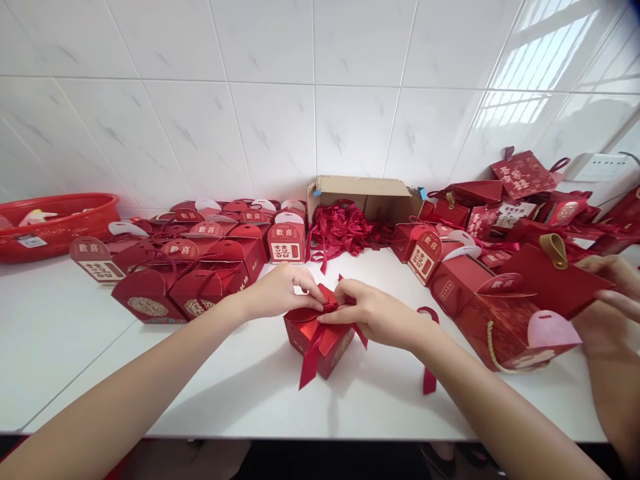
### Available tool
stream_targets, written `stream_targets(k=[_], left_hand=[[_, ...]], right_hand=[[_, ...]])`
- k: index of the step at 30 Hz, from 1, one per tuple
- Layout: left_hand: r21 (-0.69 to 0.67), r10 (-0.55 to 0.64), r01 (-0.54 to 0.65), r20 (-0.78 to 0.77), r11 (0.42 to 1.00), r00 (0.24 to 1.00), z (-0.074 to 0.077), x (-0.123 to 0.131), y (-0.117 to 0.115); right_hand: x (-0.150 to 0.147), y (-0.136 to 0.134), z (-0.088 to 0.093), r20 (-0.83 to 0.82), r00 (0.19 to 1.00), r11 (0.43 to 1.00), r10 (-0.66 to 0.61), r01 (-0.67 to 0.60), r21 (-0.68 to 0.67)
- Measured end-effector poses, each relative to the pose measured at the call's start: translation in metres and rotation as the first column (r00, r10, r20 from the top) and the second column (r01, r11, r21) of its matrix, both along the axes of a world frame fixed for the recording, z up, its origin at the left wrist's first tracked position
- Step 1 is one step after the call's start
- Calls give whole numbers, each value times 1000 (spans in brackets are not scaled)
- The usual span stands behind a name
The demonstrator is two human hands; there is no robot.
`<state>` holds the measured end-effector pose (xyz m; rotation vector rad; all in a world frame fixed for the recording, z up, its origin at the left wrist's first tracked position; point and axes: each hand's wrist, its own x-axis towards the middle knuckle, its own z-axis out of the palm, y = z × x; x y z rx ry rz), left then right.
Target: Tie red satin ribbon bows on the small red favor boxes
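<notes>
A small red gift box (pixel 327 347) stands on the white table in front of me, with a red ribbon (pixel 311 360) tied on its top and one tail hanging down the front. My left hand (pixel 287 291) pinches the ribbon at the left of the knot. From the right, my right hand (pixel 367 312) grips the ribbon close beside the knot, fingertips nearly meeting those of the left. A loose ribbon (pixel 429 380) lies on the table, partly under my right forearm.
Rows of red boxes (pixel 200 267) stand at the left, near a red basket (pixel 95 217). Behind is a cardboard box (pixel 360 185) with ribbons (pixel 343 227). More boxes (pixel 480 320) are piled at right, where another person's hand (pixel 617 287) holds a red box.
</notes>
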<state>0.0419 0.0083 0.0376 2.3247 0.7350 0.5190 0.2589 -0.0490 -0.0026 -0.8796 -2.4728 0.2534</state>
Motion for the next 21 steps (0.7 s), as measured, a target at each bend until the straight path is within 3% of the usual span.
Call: stream_targets(k=[9, 14, 18, 21], left_hand=[[-3, -208, 211, -180, 977, 961, 20, 5, 11], [8, -246, 256, -256, 967, 935, 36, 10, 10], [268, -159, 282, -403, 921, 901, 37, 13, 1], [538, -52, 306, -436, 786, 899, 29, 13, -10]], right_hand=[[-4, 2, -4, -25, 1000, 999, -17, 16, -42], [-5, 2, -7, 7, 1000, 999, -31, 31, -23], [-7, 2, -7, -76, 997, 998, -15, 10, -64], [-7, 3, -7, -120, 993, 997, -10, 2, -72]])
